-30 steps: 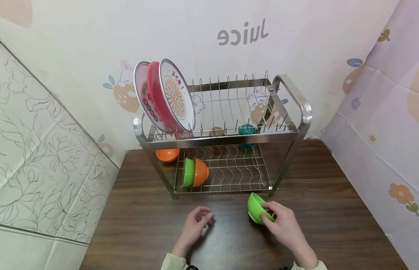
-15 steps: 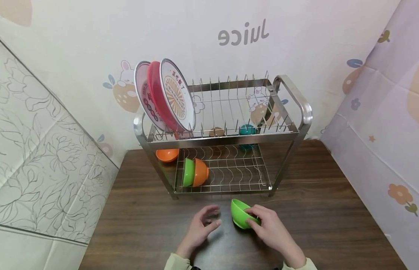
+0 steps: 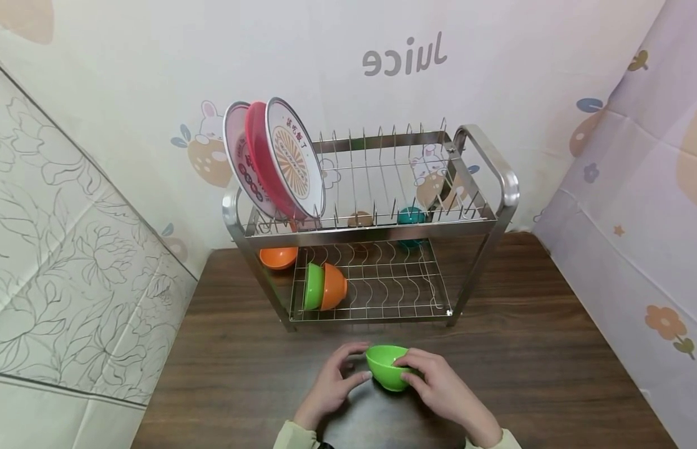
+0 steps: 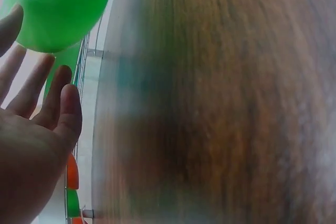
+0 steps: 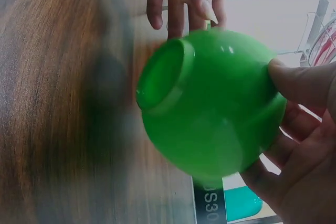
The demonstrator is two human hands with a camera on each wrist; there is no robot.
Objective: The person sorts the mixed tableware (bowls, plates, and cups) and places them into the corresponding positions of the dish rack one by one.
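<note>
A green bowl [image 3: 385, 374] is held just above the table in front of the rack, its mouth facing up and slightly tilted. My right hand [image 3: 442, 385] pinches its right rim, thumb outside and fingers over the inside; the right wrist view shows the bowl's round foot [image 5: 165, 74]. At the bowl's left side is my left hand [image 3: 329, 385], thumb and fingers spread and gently bent. Its fingertips come very close to the bowl wall in the left wrist view; whether they touch I cannot tell.
Behind stands a two-tier metal dish rack [image 3: 359, 236]. Plates [image 3: 294, 159] lean at the top left. A green bowl [image 3: 313, 287] and an orange bowl [image 3: 334, 287] stand on edge below. Behind the rack are another orange bowl [image 3: 278, 257] and a teal item [image 3: 411, 217].
My right hand has carried the green bowl leftward and turned it more upright. My left hand has moved slightly right and spread its fingers, so both hands now flank the bowl.
</note>
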